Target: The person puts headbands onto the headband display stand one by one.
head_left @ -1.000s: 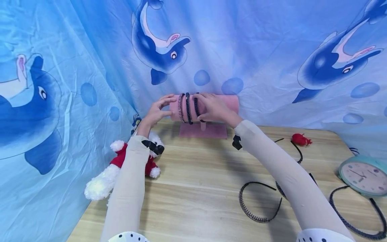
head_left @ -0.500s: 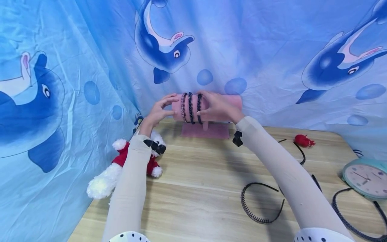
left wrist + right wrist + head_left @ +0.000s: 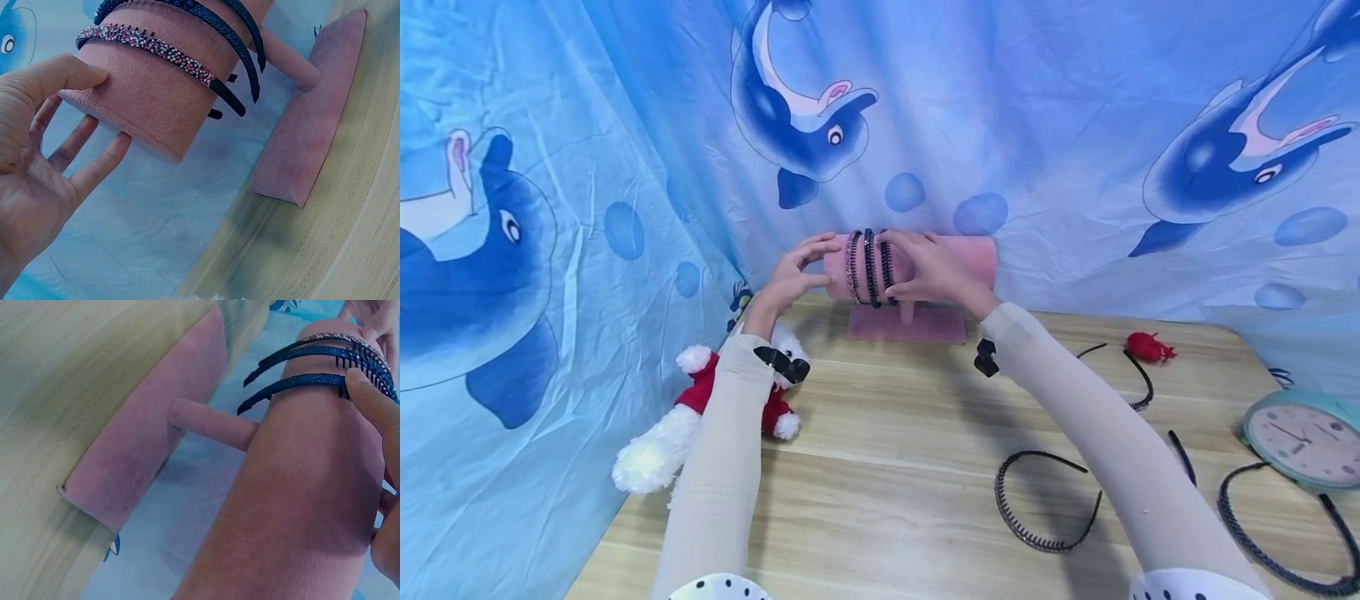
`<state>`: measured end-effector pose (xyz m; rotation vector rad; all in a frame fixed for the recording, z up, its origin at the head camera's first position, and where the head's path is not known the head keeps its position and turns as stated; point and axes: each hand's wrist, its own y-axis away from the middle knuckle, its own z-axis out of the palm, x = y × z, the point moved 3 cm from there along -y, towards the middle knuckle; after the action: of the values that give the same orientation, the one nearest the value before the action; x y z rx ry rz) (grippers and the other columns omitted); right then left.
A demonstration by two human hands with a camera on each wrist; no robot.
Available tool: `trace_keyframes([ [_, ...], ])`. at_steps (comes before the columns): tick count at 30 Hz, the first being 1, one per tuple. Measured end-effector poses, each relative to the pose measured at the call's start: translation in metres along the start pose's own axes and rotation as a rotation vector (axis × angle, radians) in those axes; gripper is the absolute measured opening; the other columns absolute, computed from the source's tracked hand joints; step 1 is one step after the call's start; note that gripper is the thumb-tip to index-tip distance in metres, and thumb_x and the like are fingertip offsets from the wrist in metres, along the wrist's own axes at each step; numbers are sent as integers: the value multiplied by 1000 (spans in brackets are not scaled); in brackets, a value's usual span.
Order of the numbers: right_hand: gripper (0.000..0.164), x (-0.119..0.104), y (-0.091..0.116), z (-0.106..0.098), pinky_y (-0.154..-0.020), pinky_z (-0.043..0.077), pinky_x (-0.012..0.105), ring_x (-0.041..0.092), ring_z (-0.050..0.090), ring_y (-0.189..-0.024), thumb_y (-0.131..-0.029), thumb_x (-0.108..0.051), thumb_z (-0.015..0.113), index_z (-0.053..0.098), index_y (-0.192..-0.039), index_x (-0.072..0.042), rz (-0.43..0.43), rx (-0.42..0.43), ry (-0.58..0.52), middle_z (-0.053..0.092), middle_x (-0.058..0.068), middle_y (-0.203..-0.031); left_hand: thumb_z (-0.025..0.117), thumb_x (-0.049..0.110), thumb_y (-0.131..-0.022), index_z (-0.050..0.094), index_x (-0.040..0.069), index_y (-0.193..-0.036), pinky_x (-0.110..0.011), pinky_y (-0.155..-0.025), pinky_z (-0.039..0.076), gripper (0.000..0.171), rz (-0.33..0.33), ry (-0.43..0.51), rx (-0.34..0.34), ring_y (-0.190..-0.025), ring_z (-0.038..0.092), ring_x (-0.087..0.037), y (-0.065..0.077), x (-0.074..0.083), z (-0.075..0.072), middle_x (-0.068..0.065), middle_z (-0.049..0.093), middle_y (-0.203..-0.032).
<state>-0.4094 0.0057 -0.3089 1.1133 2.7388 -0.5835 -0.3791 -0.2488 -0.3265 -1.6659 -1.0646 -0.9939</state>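
Note:
A pink padded roll on a stand (image 3: 967,258) carries three headbands near its left end. One is a pink-and-silver glitter headband (image 3: 150,47); beside it sits a dark toothed headband (image 3: 871,267). The third, a dark sparkly headband (image 3: 306,381), lies nearest my right hand (image 3: 936,271). My right thumb presses this third band's edge, while the fingers reach round the roll's far side, partly hidden. My left hand (image 3: 788,275) holds the roll's left end, thumb on the near face and fingers behind the end.
Several headbands, including a toothed one (image 3: 1045,546), lie on the wooden table (image 3: 865,500) at the right. A teal clock (image 3: 1303,437) and a red object (image 3: 1148,347) are there too. A white plush toy in red (image 3: 651,458) lies left, partly behind my sleeve.
The third headband has shifted slightly left along the roll, closer to the other two, with my right hand following. My left hand stays at the roll's end.

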Motion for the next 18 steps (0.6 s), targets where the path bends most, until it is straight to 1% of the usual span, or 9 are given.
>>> trace_keyframes([
  [4,97,-1,1,4,-128,16,57,32,35,-151,-81,-45,85,34,-158,-19,-16,18,31,36,12,-164,69,-11,-84,56,-2,-140,-56,-121,33,59,0,8,-4,-147,39,-32,0,0,2,-5,35,-165],
  [9,97,1,9,4,-128,15,57,34,29,-154,-84,-46,81,29,-161,-18,-22,-3,69,30,14,-167,70,-11,-84,56,-1,-141,-50,-121,36,60,-16,9,-11,-148,38,-30,-1,-3,6,-3,35,-165],
  [12,96,0,13,1,-128,15,56,33,27,-155,-86,-46,80,27,-162,-19,-36,-27,91,27,13,-168,69,-11,-84,55,-2,-142,-48,-121,37,60,-19,8,-10,-148,38,-29,-1,-2,6,-3,35,-165],
  [16,94,-3,22,-6,-129,16,54,33,27,-155,-85,-45,80,32,-160,-15,-71,-43,115,30,12,-167,68,-11,-85,55,-1,-142,-49,-121,36,59,-17,6,-7,-148,38,-28,-1,-1,2,-3,35,-165],
  [18,93,-5,29,-10,-129,19,51,32,30,-154,-83,-47,81,36,-158,-13,-86,-49,104,34,11,-166,68,-10,-86,55,-1,-143,-50,-122,36,59,-21,0,-5,-148,38,-28,-1,-1,0,-2,34,-166],
])
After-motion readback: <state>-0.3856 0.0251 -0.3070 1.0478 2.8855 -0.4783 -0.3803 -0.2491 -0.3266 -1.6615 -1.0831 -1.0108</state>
